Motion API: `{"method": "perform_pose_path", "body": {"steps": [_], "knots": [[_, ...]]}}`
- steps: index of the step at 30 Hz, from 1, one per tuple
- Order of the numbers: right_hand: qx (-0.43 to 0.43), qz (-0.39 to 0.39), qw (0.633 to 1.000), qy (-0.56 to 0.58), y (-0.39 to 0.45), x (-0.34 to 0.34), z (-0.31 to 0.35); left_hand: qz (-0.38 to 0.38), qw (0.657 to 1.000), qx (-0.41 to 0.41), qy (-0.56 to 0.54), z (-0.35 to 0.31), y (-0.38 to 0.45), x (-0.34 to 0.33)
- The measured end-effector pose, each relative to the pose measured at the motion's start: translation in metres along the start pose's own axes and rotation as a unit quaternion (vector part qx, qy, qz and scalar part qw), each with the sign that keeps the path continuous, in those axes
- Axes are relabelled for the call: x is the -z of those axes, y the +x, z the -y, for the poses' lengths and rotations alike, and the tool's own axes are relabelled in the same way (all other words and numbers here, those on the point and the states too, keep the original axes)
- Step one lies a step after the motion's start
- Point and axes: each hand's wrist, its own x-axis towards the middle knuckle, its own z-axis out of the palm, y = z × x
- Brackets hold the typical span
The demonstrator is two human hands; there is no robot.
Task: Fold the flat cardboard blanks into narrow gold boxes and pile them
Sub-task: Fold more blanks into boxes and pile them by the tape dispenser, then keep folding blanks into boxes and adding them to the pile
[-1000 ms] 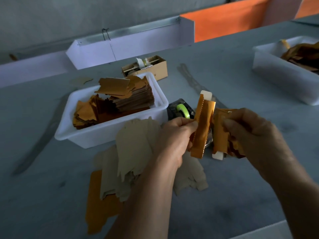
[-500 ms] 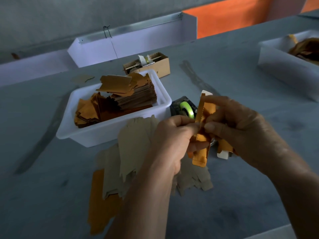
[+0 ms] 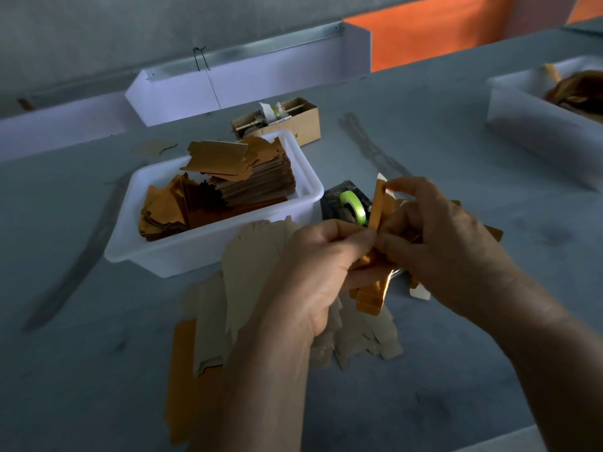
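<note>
Pinching a half-folded gold box (image 3: 375, 252) between them, left hand (image 3: 313, 269) and right hand (image 3: 437, 246) curl round it just beside the white tub (image 3: 303, 177) of gold blanks (image 3: 222, 190); no readable writing

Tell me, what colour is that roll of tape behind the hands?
Bright yellow-green; the tape roll shows in the head view.

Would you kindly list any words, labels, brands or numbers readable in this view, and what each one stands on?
None: no readable text shows on the gold box in the hands, the flat blanks, the white bin, the tape dispenser or the small cardboard box.
</note>
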Motion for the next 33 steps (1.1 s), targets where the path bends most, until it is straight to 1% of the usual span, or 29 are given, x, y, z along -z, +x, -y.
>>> {"method": "perform_pose_path", "body": {"steps": [2, 4, 6, 8, 11, 12, 14, 15, 16, 17, 18, 19, 20, 23, 25, 26, 27, 28, 29, 30, 31, 32, 33], "knots": [[-0.007, -0.006, 1.0, -0.013, 0.0, -0.002, 0.001, -0.024, 0.999, -0.01, 0.025, 0.003, 0.0, -0.001], [-0.012, -0.016, 0.999, -0.037, 0.0, -0.003, 0.003, -0.04, 0.999, -0.019, 0.025, 0.004, -0.002, -0.004], [-0.025, -0.043, 0.997, -0.061, -0.002, -0.003, 0.006, -0.06, 0.997, -0.043, 0.035, 0.006, -0.003, -0.008], [-0.043, -0.072, 0.992, -0.092, -0.004, -0.004, 0.008, -0.086, 0.99, -0.08, 0.08, 0.01, -0.004, -0.013], [-0.091, -0.091, 0.983, -0.129, -0.005, -0.005, 0.009, -0.113, 0.974, -0.133, 0.144, 0.014, -0.006, -0.015], [-0.107, -0.099, 0.981, -0.131, -0.006, -0.004, 0.007, -0.118, 0.971, -0.145, 0.147, 0.013, -0.007, -0.014], [-0.106, -0.101, 0.981, -0.127, -0.006, -0.003, 0.006, -0.115, 0.971, -0.158, 0.135, 0.008, -0.009, -0.01], [-0.098, -0.09, 0.986, -0.096, -0.007, -0.003, 0.005, -0.113, 0.972, -0.156, 0.132, 0.006, -0.009, -0.009], [-0.098, -0.075, 0.992, -0.027, -0.006, -0.004, 0.004, -0.108, 0.975, -0.149, 0.124, 0.004, -0.009, -0.007], [-0.11, -0.057, 0.99, 0.068, -0.007, -0.005, 0.005, -0.102, 0.979, -0.136, 0.111, 0.003, -0.008, -0.007], [-0.129, -0.04, 0.977, 0.167, -0.007, -0.006, 0.005, -0.096, 0.982, -0.119, 0.107, 0.002, -0.008, -0.008], [-0.142, -0.029, 0.96, 0.24, -0.007, -0.007, 0.005, -0.084, 0.985, -0.1, 0.11, 0.002, -0.008, -0.009], [-0.145, -0.02, 0.95, 0.274, -0.007, -0.008, 0.003, -0.067, 0.989, -0.077, 0.108, 0.001, -0.009, -0.01], [-0.136, 0.009, 0.949, 0.286, -0.004, -0.01, -0.002, -0.007, 0.997, -0.018, 0.077, -0.003, -0.015, -0.008], [-0.15, -0.008, 0.946, 0.287, 0.0, -0.009, -0.012, 0.024, 0.992, -0.021, 0.122, -0.006, -0.017, -0.002], [-0.158, -0.029, 0.951, 0.266, 0.002, -0.007, -0.019, 0.018, 0.987, -0.039, 0.157, -0.007, -0.018, 0.003], [-0.163, -0.054, 0.961, 0.219, 0.005, -0.004, -0.026, -0.01, 0.975, -0.067, 0.212, -0.009, -0.019, 0.009], [-0.167, -0.084, 0.969, 0.159, 0.008, 0.0, -0.035, -0.062, 0.951, -0.097, 0.286, -0.011, -0.02, 0.017], [-0.169, -0.115, 0.974, 0.096, 0.011, 0.003, -0.046, -0.132, 0.912, -0.121, 0.37, -0.012, -0.02, 0.026], [-0.173, -0.134, 0.975, 0.03, 0.015, 0.006, -0.058, -0.207, 0.861, -0.131, 0.446, -0.014, -0.021, 0.038], [-0.188, -0.132, 0.973, -0.037, 0.018, 0.008, -0.07, -0.266, 0.818, -0.116, 0.497, -0.014, -0.021, 0.05], [-0.209, -0.117, 0.966, -0.096, 0.02, 0.008, -0.08, -0.297, 0.797, -0.077, 0.52, -0.013, -0.022, 0.063], [-0.23, -0.1, 0.957, -0.143, 0.021, 0.006, -0.089, -0.301, 0.796, -0.018, 0.526, -0.011, -0.021, 0.075]]}}
